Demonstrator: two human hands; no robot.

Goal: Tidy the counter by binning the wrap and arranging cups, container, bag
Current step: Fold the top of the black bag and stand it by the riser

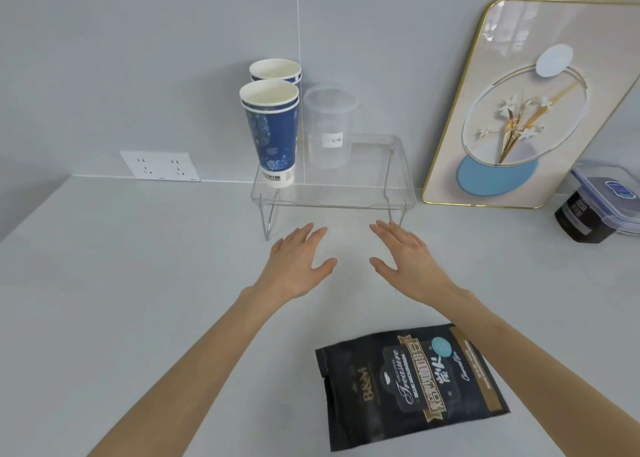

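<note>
Nearest: one flat black foil coffee bag (412, 387), lying on the grey counter (138, 283) under the right forearm; left hand (298, 266) and right hand (405, 262) both spread, fingers apart, empty, near a clear acrylic shelf riser (332, 193); on it two stacks of blue-patterned paper cups (272, 134), one clear lidded plastic container (329, 127); no wrap visible; bag apparently remains, needing a reach back toward the body.

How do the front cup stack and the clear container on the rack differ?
The cup stack is opaque blue-patterned paper with an open top; the container is clear plastic with a lid on. The cup stack tapers toward its base and stands at the rack's left end; the container is straighter-sided, to its right. Both stand upright on the rack.
</note>
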